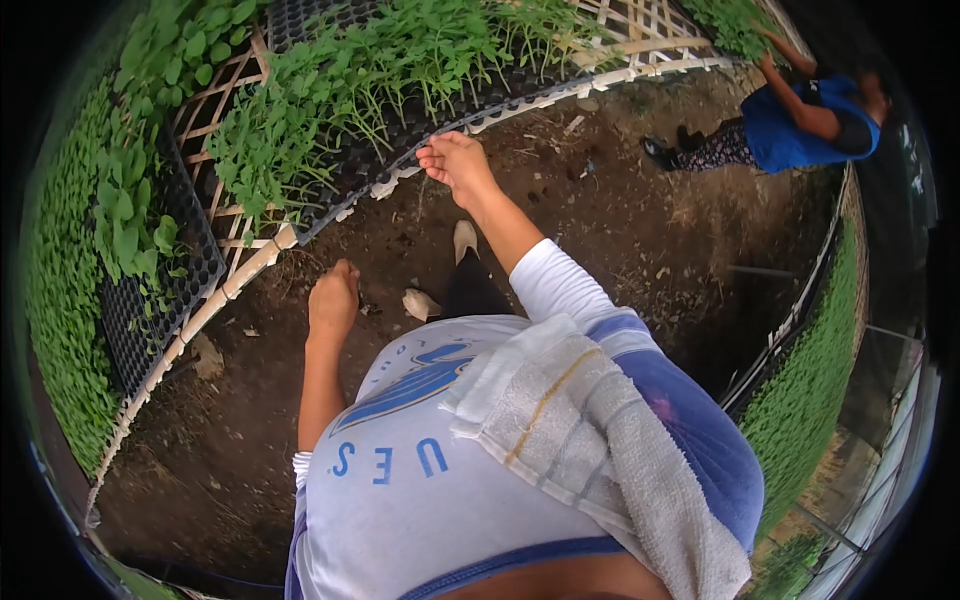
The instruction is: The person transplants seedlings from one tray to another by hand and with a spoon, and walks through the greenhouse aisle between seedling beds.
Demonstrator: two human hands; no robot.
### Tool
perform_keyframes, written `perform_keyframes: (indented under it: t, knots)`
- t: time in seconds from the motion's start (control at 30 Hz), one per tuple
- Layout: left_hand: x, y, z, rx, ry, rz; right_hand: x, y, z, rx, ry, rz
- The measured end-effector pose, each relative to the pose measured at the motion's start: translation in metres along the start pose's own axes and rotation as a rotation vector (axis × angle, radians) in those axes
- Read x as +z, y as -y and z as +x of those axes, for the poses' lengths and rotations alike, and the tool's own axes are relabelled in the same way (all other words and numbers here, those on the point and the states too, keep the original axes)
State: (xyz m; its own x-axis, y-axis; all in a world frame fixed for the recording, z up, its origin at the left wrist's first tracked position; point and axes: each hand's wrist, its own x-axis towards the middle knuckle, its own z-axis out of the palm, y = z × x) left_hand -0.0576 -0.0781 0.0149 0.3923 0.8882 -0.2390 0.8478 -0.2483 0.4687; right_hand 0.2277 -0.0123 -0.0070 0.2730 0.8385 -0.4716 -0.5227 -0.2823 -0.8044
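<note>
My right hand [455, 165] is beside the front edge of a black seedling tray [325, 208], its fingers curled in and the thumb close against them. Anything small between those fingertips is too fine to make out. Leafy green seedlings [275, 130] with thin pale stems stand in this tray, just beyond the hand. Lower and to the left, my left hand [333, 300] hangs over the soil path, closed, with its palm side hidden. It is apart from the trays and plants.
A slatted bamboo bench [210, 185] bears the trays. Another black tray [150, 320] with seedlings lies to the left. Brown soil [640, 250] forms the path, with more plants [810, 390] along the right. Another person [810, 125] in blue works at the upper right, hands among plants.
</note>
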Motion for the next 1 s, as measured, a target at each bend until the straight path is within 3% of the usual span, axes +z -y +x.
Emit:
perform_keyframes:
  t: [0.27, 0.33, 0.47, 0.6, 0.7, 0.77, 0.87, 0.9, 0.93, 0.97, 1.0]
  knots:
    - [0.009, -0.011, 0.015, 0.067, -0.027, -0.034, -0.026, -0.010, 0.000, 0.070, 0.014, -0.144]
    - [0.005, -0.022, 0.020, 0.044, 0.031, -0.013, -0.035, 0.000, 0.000, 0.115, 0.102, -0.404]
    - [0.007, -0.035, 0.032, 0.049, 0.026, -0.055, -0.055, 0.065, -0.007, 0.195, 0.509, -0.944]
    - [0.015, -0.060, 0.052, 0.042, -0.010, -0.184, -0.030, 0.182, -0.004, 0.218, 1.001, -0.972]
    - [0.025, -0.086, 0.076, 0.053, -0.029, -0.295, 0.015, 0.256, 0.035, -0.056, 1.040, -0.887]
    - [0.037, -0.100, 0.093, 0.043, 0.032, -0.280, 0.051, 0.273, 0.100, -0.258, 0.862, -0.880]
    - [0.041, -0.130, 0.122, -0.050, 0.123, -0.361, 0.113, 0.261, 0.208, -0.750, 0.613, -1.255]
    - [0.048, -0.135, 0.131, -0.081, 0.110, -0.366, 0.132, 0.253, 0.239, -0.951, 0.622, -1.455]
    - [0.058, -0.139, 0.141, -0.151, 0.145, -0.605, 0.146, 0.242, 0.264, -0.952, 0.661, -1.447]
    - [0.066, -0.143, 0.149, -0.218, 0.174, -0.847, 0.159, 0.228, 0.286, -0.918, 0.734, -1.646]
    - [0.069, -0.148, 0.155, -0.245, 0.151, -0.856, 0.171, 0.214, 0.301, -0.885, 0.804, -1.844]
